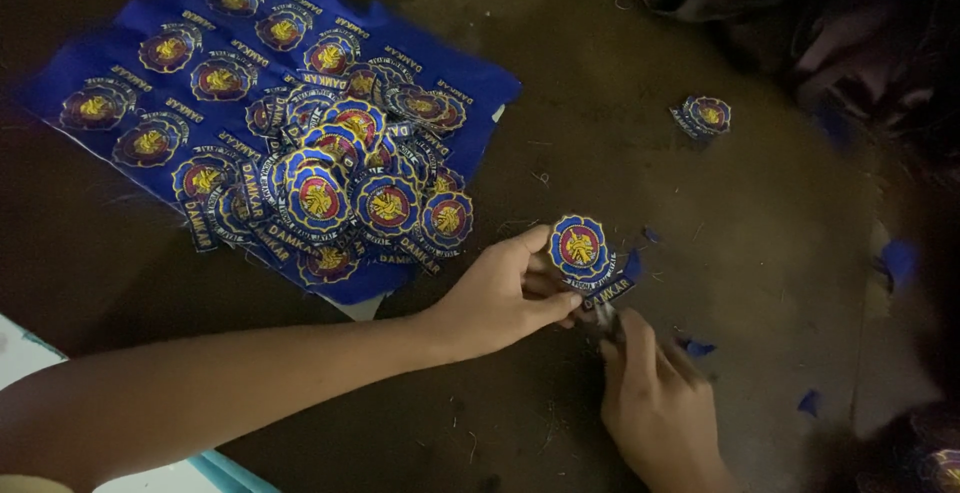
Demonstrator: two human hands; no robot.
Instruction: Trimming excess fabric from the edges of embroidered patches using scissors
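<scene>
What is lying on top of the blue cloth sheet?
A loose heap of cut round embroidered patches lies on the blue cloth sheet, which also carries rows of uncut patches. Whatever part of the sheet is under the heap is hidden.

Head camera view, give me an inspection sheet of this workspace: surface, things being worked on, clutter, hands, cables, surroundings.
Surface: dark brown floor, dusty, with loose threads.
Job's things: round embroidered patch held by left hand; pile of cut patches on blue cloth sheet with uncut patches.
Clutter: blue fabric scraps; one stray patch apart.
Hands: left hand pinches the patch; right hand at its lower edge, tool too blurred to tell.
Cables: nothing seen.
Surroundings: dark heap of cloth at top right.
</scene>
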